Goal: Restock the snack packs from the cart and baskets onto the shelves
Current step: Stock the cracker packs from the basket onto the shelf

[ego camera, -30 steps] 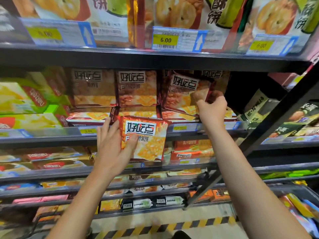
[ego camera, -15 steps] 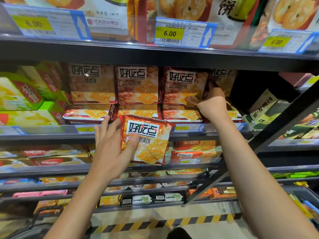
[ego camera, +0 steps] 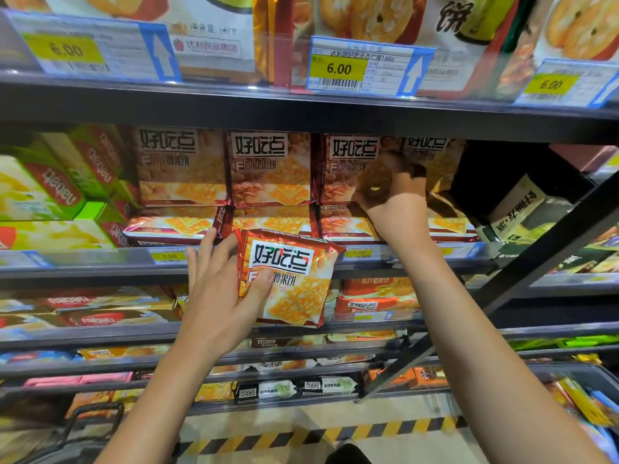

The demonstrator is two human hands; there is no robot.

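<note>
Left hand point(ego camera: 221, 296) clamped on red-orange cracker pack point(ego camera: 288, 279), thumb across front, fingers behind; pack upright, in front of shelf edge point(ego camera: 100, 262), below stocked row

Right hand point(ego camera: 395, 202) at 1 o'clock from held pack, reaching into shelf among standing packs point(ego camera: 268, 169); fingers in shadow, touching pack front, grip state cannot tell

Price tag point(ego camera: 338, 68) at 12 o'clock reads 6.00

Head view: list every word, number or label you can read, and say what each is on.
"好吃点": pack in the left hand, and the standing packs behind.
"6.00": middle top tag; also the left tag and right tag.
"3.50": lower tag.
"达利食品集团": white pack, top shelf.
Other tags and small print: blurred.
</note>
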